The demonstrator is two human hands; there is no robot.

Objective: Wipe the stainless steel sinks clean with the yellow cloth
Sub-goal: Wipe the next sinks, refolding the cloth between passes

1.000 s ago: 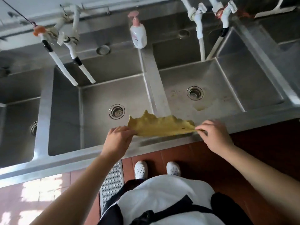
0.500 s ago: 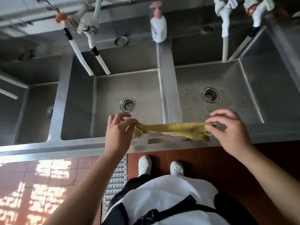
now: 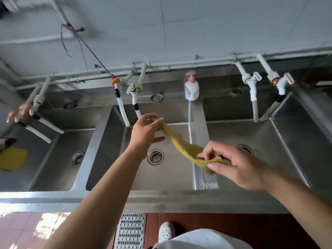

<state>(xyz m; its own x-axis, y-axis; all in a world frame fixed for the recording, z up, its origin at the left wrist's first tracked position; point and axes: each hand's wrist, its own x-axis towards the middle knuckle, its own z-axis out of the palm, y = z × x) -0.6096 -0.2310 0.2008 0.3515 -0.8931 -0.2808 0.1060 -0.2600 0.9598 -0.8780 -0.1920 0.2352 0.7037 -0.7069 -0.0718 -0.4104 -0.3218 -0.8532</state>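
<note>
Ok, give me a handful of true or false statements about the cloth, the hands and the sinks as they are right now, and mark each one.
1. Both hands hold the yellow cloth. True: the left hand grips its far end and the right hand pinches its near end.
2. The cloth lies flat on a sink floor. False: it hangs stretched in the air between the hands.
3. A soap bottle with a pink pump stands on the back ledge, behind the divider. True.
4. The middle sink is full of water. False: its floor and drain strainer show bare.
5. Another yellow item sits at the far left. True.
</note>
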